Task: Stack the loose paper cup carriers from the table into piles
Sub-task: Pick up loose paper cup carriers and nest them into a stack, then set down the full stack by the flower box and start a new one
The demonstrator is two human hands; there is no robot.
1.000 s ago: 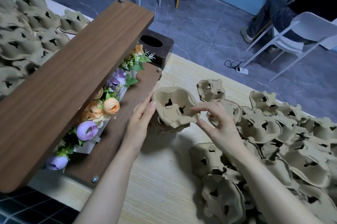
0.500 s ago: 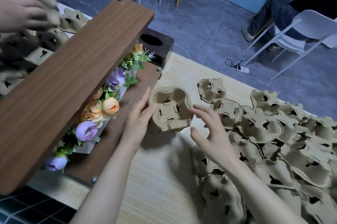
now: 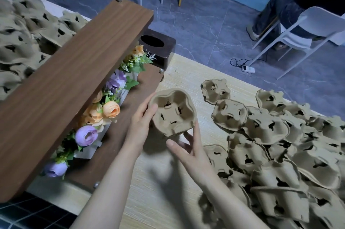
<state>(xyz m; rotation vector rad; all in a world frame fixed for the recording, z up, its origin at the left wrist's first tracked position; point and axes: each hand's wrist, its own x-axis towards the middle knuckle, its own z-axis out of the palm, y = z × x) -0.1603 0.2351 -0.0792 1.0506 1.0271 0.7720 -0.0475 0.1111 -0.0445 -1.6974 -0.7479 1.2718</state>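
Where right hand (image 3: pixel 188 146) hovered, now cupping carrier stack (image 3: pixel 172 112), left hand (image 3: pixel 141 122) still gripping.

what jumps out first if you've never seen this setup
Both hands, the left hand and right hand, hold a stack of paper cup carriers at the table's middle. To the right sprawls a heap of loose carriers. On the left, artificial flowers sit under a wooden shelf board.

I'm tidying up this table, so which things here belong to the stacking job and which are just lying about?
Job: brown moulded-pulp cup carrier stack held between left hand and right hand; loose pulp carriers heap.

Lying about: dark wooden shelf, artificial flowers, white plastic chair.
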